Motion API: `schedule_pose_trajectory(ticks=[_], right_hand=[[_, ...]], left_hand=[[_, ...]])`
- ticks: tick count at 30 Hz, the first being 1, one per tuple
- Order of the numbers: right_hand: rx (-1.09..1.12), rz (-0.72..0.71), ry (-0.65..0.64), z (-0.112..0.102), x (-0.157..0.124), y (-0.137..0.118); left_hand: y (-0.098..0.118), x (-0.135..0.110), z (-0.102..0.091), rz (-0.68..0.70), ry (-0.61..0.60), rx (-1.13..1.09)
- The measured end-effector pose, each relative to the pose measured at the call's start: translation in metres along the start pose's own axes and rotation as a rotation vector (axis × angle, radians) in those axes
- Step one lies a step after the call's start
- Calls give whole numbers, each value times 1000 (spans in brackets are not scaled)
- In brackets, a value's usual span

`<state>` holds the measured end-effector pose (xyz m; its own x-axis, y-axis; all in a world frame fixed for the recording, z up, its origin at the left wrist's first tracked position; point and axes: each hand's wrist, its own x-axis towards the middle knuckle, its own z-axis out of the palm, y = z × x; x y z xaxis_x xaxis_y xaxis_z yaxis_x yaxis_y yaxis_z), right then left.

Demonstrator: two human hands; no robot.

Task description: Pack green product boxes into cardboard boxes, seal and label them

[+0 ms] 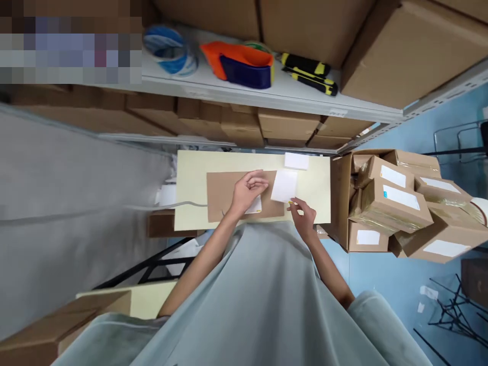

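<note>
My right hand [304, 216] pinches the lower right corner of a white sheet [284, 185], where a small yellow mark shows. That sheet is tilted and overlaps the right part of a flat brown cardboard piece [219, 195]. Over the middle of the cardboard is my left hand [248, 190], fingers loosely bent and the thumb apart from them. Partly hidden beneath it lies another white piece [255, 205] with a yellow corner. A small white stack or box [296, 160] sits at the table's back edge.
The narrow pale table [190, 173] carries a grey cable [186, 203] from the left. Beyond it, a shelf [229, 94] holds a blue tape roll [168, 48], an orange tape dispenser [244, 63] and cutters [310, 73]. Right of the table, a large carton [340, 203] is heaped with labelled boxes [404, 201].
</note>
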<state>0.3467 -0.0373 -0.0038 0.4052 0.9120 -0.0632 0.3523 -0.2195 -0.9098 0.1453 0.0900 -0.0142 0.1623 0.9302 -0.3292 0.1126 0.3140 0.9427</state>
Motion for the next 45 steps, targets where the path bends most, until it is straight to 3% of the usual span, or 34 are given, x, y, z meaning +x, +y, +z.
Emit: schedule_pose_trajectory(ticks=[4, 8, 15, 19, 26, 34, 41, 45], right_hand=[[-108, -117, -246, 18, -18, -17], [-115, -196, -388, 33, -32, -38], [-112, -354, -269, 59, -42, -72], [-59, -351, -217, 75, -43, -88], [-18, -244, -213, 91, -48, -105], [45, -152, -207, 94, -47, -114], [27, -176, -155, 92, -42, -112], [-5, -310, -221, 81, -32, -114]], left_hand=[[-11, -58, -46, -106, 102, -134], [-7, -87, -72, -141, 160, -220], [20, -103, -112, -54, 175, -333], [29, -106, -127, -24, 153, -379], [27, -106, -139, 16, 110, -431], [31, -104, -143, 12, 99, -387], [34, -103, -139, 53, 83, -297], [42, -109, -132, 243, 227, 10]])
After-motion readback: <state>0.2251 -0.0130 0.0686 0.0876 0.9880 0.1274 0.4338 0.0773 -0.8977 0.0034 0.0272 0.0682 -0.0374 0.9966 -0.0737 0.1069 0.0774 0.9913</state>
